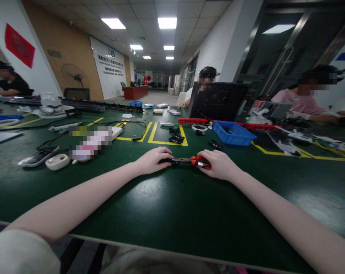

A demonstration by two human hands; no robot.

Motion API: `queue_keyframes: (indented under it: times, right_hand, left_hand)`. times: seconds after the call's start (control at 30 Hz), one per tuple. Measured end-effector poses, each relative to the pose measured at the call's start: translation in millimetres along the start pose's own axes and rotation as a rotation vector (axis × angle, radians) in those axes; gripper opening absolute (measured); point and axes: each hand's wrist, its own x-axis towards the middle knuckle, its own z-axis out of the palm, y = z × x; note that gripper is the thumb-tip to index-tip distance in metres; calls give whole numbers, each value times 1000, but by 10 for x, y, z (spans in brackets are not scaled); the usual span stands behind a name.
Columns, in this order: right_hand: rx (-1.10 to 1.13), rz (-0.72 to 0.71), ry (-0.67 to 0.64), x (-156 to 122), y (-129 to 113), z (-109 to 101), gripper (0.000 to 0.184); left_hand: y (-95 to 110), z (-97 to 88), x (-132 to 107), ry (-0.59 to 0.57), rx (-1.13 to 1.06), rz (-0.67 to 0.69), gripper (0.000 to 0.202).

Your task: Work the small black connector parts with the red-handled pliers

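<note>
My right hand (218, 164) is closed round the red handles of a pair of pliers (193, 161), whose metal jaws point left. My left hand (153, 160) rests on the green table (166, 205) with its fingers curled over a small dark part at the jaw tips; the part is mostly hidden. Both hands lie on the table top, close together, just in front of a yellow-taped square.
A pile of small black parts (175, 136) lies in the yellow-taped square beyond my hands. A blue bin (232, 133) and a red strip (192, 121) stand to the right. A phone (38, 156) and a white oval object (57, 161) lie at left. Other people sit around the table.
</note>
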Motion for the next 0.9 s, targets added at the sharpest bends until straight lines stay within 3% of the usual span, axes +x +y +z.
queue_keyframes:
  times: [0.37, 0.7, 0.9]
  right_hand:
    - [1, -36, -5, 6, 51, 32, 50]
    - [16, -96, 68, 17, 121, 112, 52]
    - [-94, -195, 166, 22, 76, 80, 47]
  left_hand:
    - [-1, -21, 13, -24, -33, -6, 23]
    - [23, -94, 22, -51, -67, 17, 28]
    - [82, -105, 59, -75, -74, 12, 35]
